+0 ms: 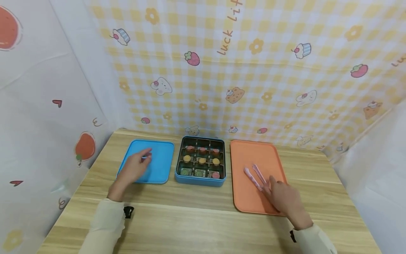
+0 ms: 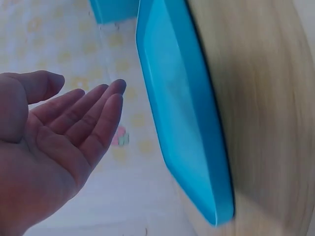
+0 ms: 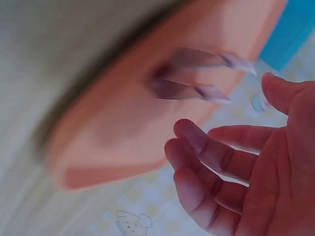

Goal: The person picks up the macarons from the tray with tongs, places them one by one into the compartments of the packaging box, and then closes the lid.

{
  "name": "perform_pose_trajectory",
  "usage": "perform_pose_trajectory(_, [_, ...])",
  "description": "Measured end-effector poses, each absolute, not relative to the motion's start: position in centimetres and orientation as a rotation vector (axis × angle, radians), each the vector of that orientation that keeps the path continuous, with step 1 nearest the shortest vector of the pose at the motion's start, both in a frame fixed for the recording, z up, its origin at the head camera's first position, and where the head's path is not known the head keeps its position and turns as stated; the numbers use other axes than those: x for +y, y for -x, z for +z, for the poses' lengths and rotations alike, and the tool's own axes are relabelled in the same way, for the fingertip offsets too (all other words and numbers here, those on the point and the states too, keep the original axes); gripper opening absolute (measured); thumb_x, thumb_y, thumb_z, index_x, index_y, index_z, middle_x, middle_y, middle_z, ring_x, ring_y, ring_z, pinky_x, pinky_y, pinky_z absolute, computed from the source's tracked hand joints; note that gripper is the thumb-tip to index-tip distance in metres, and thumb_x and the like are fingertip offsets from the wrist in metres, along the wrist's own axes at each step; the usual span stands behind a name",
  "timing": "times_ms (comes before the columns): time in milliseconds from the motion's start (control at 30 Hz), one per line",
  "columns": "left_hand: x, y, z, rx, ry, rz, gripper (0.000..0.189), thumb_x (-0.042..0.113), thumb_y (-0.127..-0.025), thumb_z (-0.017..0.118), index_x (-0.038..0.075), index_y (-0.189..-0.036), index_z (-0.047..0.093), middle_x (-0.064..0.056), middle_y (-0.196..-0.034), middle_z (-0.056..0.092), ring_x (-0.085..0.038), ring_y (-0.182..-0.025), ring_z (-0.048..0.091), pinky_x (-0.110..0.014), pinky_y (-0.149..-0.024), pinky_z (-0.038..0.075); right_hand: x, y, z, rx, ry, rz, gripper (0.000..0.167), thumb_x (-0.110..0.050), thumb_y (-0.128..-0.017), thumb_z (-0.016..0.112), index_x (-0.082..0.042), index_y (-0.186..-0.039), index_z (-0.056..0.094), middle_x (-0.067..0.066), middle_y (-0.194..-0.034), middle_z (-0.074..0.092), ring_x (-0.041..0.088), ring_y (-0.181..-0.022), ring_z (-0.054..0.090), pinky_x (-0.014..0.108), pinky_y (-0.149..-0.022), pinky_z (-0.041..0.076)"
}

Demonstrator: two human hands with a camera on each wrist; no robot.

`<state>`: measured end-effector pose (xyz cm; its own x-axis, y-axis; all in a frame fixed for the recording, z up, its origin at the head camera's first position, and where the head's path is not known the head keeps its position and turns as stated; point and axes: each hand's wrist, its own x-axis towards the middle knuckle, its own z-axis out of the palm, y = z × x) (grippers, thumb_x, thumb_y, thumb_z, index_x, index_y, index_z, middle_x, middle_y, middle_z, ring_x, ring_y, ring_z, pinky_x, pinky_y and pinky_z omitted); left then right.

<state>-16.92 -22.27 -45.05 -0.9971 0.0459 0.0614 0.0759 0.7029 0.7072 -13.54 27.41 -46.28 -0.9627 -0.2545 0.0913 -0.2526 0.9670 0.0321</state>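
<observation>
Pink tongs (image 1: 252, 179) lie spread in a V on an orange tray (image 1: 248, 153) at the right. My right hand (image 1: 283, 197) hovers over the tray's near right part, fingers loosely bent. In the right wrist view the tongs (image 3: 197, 59) show apart from the fingertips, and nothing is in the palm. Over a shallow blue tray (image 1: 162, 165) at the left is my left hand (image 1: 134, 167). Its fingers are relaxed and hold nothing, as the left wrist view shows.
Between the trays stands a blue box (image 1: 200, 181) with a divided dark insert. Small red pieces fill its back row, yellow ones (image 1: 202, 161) the middle row; green pieces and one pink piece (image 1: 215, 175) lie in front. A patterned cloth (image 1: 203, 81) hangs behind the wooden table (image 1: 190, 225).
</observation>
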Motion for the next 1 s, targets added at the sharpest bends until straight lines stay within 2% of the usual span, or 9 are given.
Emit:
perform_pose_trajectory(67, [-23.0,16.8,-44.8,-2.876,0.067,-1.181,0.043,0.01,-0.104,0.044,-0.007,-0.144,0.046,-0.029,-0.13,0.06,-0.043,-0.116,0.059,-0.057,-0.096,0.047,27.0,14.0,-45.7,-3.026,-0.362,0.054,0.034,-0.034,-0.096,0.065,0.0,-0.099,0.059,0.01,-0.065,0.056,0.026,-0.053,0.056,0.041,-0.045,0.047])
perform_pose_trajectory(167, [-24.0,16.6,-44.5,-2.886,0.014,-1.179,0.044,0.011,-0.104,0.044,-0.007,-0.144,0.045,-0.03,-0.131,0.059,-0.044,-0.118,0.058,-0.057,-0.099,0.046,25.9,14.8,-45.2,-2.989,-0.343,0.23,0.047,-0.036,-0.101,0.056,0.006,-0.12,0.062,0.024,-0.095,0.067,0.04,-0.082,0.065,0.053,-0.07,0.054])
perform_pose_trajectory(233, [-24.7,16.6,-44.5,-2.874,-0.012,-1.177,0.044,0.011,-0.104,0.046,-0.007,-0.144,0.046,-0.03,-0.131,0.059,-0.044,-0.118,0.058,-0.058,-0.099,0.045,24.8,15.3,-44.9,-2.955,-0.349,0.365,0.055,-0.039,-0.104,0.049,0.008,-0.134,0.056,0.029,-0.118,0.063,0.046,-0.105,0.061,0.059,-0.088,0.05])
perform_pose_trajectory(300, [-25.3,16.5,-44.5,-2.85,-0.024,-1.173,0.043,0.009,-0.103,0.047,-0.007,-0.143,0.047,-0.03,-0.13,0.06,-0.045,-0.117,0.058,-0.058,-0.099,0.046,23.7,15.8,-44.7,-2.922,-0.352,0.525,0.057,-0.04,-0.106,0.045,0.008,-0.137,0.053,0.03,-0.127,0.059,0.047,-0.117,0.055,0.061,-0.096,0.046])
perform_pose_trajectory(367, [-25.9,16.4,-44.5,-2.824,-0.037,-1.17,0.042,0.007,-0.102,0.049,-0.007,-0.142,0.049,-0.03,-0.128,0.06,-0.046,-0.116,0.058,-0.058,-0.098,0.046,22.6,16.2,-44.6,-2.884,-0.351,0.666,0.059,-0.041,-0.106,0.044,0.007,-0.139,0.051,0.029,-0.132,0.056,0.046,-0.122,0.052,0.06,-0.098,0.044])
perform_pose_trajectory(500, [-26.6,16.1,-44.4,-2.795,-0.065,-1.162,0.041,0.008,-0.102,0.05,-0.007,-0.14,0.05,-0.031,-0.127,0.06,-0.047,-0.116,0.057,-0.059,-0.098,0.045,20.4,17.0,-44.4,-2.779,-0.348,0.925,0.053,-0.038,-0.105,0.048,0.003,-0.139,0.052,0.023,-0.132,0.056,0.04,-0.118,0.056,0.056,-0.093,0.049])
perform_pose_trajectory(700, [-27.4,16.0,-44.4,-2.811,-0.105,-1.193,0.045,0.013,-0.104,0.048,-0.009,-0.143,0.046,-0.033,-0.133,0.055,-0.048,-0.123,0.051,-0.062,-0.102,0.041,17.0,18.6,-44.1,-2.625,-0.308,1.321,0.037,-0.02,-0.104,0.054,0.001,-0.134,0.058,0.019,-0.122,0.064,0.032,-0.11,0.064,0.05,-0.089,0.054])
perform_pose_trajectory(900, [-27.9,15.9,-44.8,-2.822,-0.237,-1.299,0.061,0.037,-0.109,0.032,-0.006,-0.151,0.032,-0.036,-0.146,0.04,-0.052,-0.134,0.039,-0.065,-0.107,0.033,13.4,19.1,-43.8,-2.535,-0.328,1.529,0.031,-0.015,-0.102,0.057,-0.001,-0.129,0.061,0.017,-0.118,0.068,0.027,-0.104,0.066,0.039,-0.087,0.056])
perform_pose_trajectory(1000, [-28.2,15.7,-45.0,-2.82,-0.307,-1.365,0.069,0.046,-0.108,0.024,-0.004,-0.155,0.024,-0.036,-0.151,0.032,-0.053,-0.139,0.031,-0.066,-0.11,0.028,11.5,19.0,-43.8,-2.514,-0.375,1.654,0.03,-0.013,-0.101,0.058,-0.002,-0.129,0.061,0.018,-0.117,0.068,0.026,-0.097,0.066,0.031,-0.077,0.057])
